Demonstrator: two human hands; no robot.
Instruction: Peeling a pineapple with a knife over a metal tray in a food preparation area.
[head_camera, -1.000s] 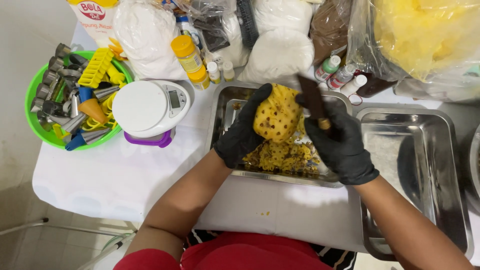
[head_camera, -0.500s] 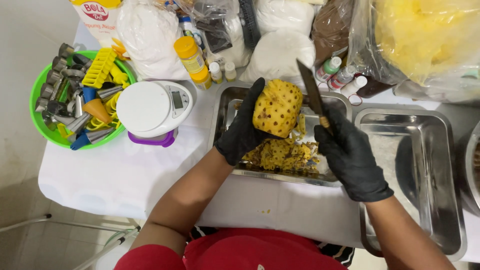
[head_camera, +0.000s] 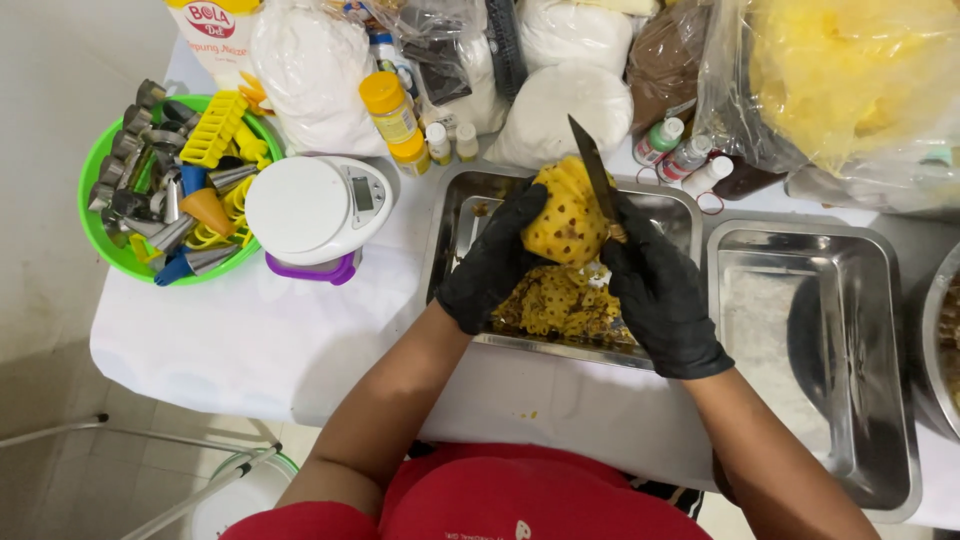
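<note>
**Gloved hands peel a pineapple over a steel tray**

Both hands wear black gloves and work above a white-covered table (head_camera: 250, 340). The left hand (head_camera: 495, 265) is curled around the left side of a peeled pineapple (head_camera: 565, 215), fingers closed on the fruit and holding it upright over a rectangular steel tray (head_camera: 455, 225). The right hand (head_camera: 660, 300) is closed tight around the handle of a knife (head_camera: 593, 170); its dark blade points up and away from the person and lies against the right side of the pineapple.

Behind the tray, along the far edge of the table, stand large clear bags: one of yellow fruit pieces (head_camera: 850, 80) at far right, and several of white powder (head_camera: 310, 75) toward the left. A second steel tray (head_camera: 880, 290) sits just to the right of the first, touching or almost touching it. A green bowl (head_camera: 100, 230) at far left is heaped with metal piping cones and yellow plastic tools. Between that bowl and the first tray rests a round white kitchen scale (head_camera: 310, 210) on a purple base.

Inside the first tray, below the fruit, lies a pile of pineapple peel (head_camera: 560, 305), yellow with brown eyes. A yellow-capped bottle (head_camera: 392, 118) stands behind the scale, and small bottles (head_camera: 685, 155) stand at the tray's far right corner.
</note>
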